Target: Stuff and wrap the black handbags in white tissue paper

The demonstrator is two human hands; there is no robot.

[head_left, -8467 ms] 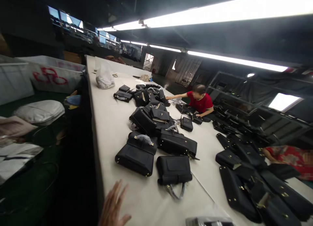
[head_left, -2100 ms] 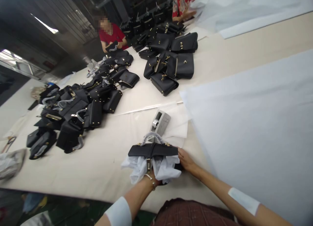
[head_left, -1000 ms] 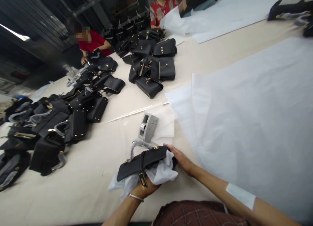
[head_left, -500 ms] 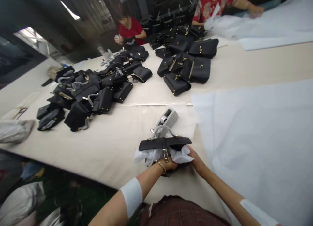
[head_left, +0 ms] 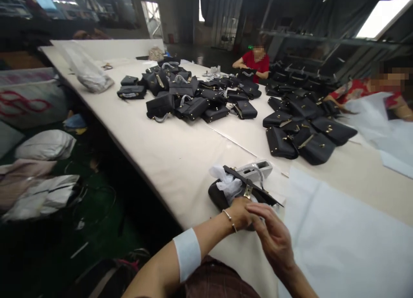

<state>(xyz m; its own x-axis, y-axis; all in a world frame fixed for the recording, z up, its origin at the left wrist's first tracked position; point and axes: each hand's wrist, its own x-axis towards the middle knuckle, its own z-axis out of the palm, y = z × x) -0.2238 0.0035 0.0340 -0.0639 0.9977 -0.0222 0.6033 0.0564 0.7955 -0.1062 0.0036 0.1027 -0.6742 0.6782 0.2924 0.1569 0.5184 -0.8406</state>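
Observation:
A black handbag (head_left: 218,196) lies in front of me with its flap lifted, white tissue paper (head_left: 229,184) bulging from its opening. A gold clasp (head_left: 248,191) hangs from the flap. My left hand (head_left: 241,213), a bracelet at its wrist, reaches to the bag below the clasp; its fingers are hidden. Close by, my right hand (head_left: 274,231) has its fingers stretched out over the left one, and no object shows in it. Behind the bag stands a grey tape dispenser (head_left: 265,168), partly covered by the flap and the wrapped handle.
Many black handbags (head_left: 193,104) lie in heaps across the pale table (head_left: 142,147). White sheets (head_left: 348,233) cover the right side. A plastic bag (head_left: 93,76) rests at the left edge. Two people in red, one person (head_left: 263,65) farther back, sit or stand across the table.
The view has swung left, so the heaps appear farther right. The handbag now sits at a slant. My right hand has come off its right side and over toward my left hand.

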